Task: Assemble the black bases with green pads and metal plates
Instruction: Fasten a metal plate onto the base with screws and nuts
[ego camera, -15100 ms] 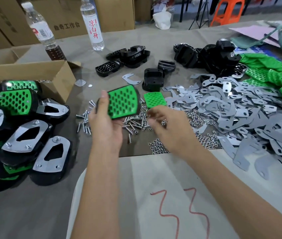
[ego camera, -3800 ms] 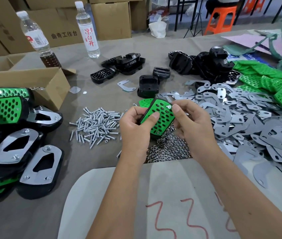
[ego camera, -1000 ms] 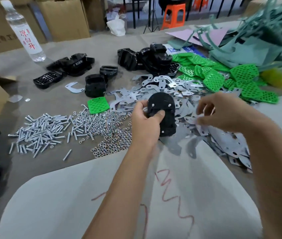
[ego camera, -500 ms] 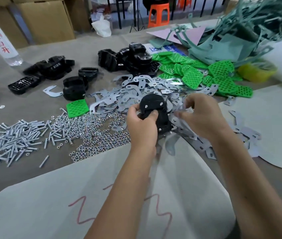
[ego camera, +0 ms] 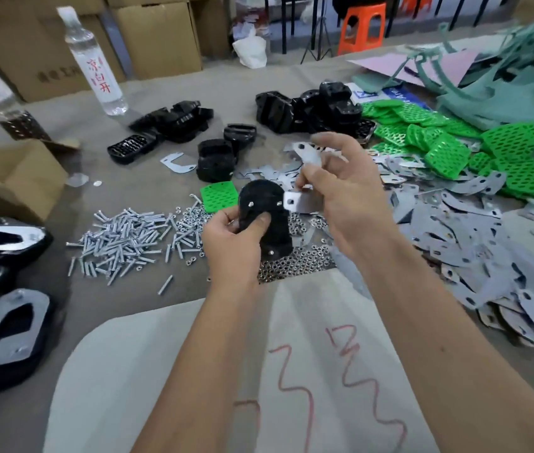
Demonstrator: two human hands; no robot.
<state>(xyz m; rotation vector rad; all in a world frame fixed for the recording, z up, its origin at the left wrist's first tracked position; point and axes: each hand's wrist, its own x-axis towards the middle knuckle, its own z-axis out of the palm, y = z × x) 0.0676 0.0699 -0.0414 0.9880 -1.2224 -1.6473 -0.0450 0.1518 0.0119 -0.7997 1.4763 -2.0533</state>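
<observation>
The left hand [ego camera: 236, 243] grips a black base [ego camera: 267, 217] above the nuts [ego camera: 295, 266] on the surface [ego camera: 148, 93]; just right, the right hand [ego camera: 347, 197] pinches a metal plate [ego camera: 304, 178] touching the base's edge.

I see a grey-brown table [ego camera: 167, 86] with a pale sheet [ego camera: 148, 380] marked in red at its near edge. Screws [ego camera: 121, 237] and nuts [ego camera: 295, 266] lie heaped mid-table, metal plates [ego camera: 474, 256] spread toward the right edge. Green pads [ego camera: 474, 148] and black bases [ego camera: 311, 109] sit further back, a cardboard box [ego camera: 17, 178] at the left edge.
</observation>
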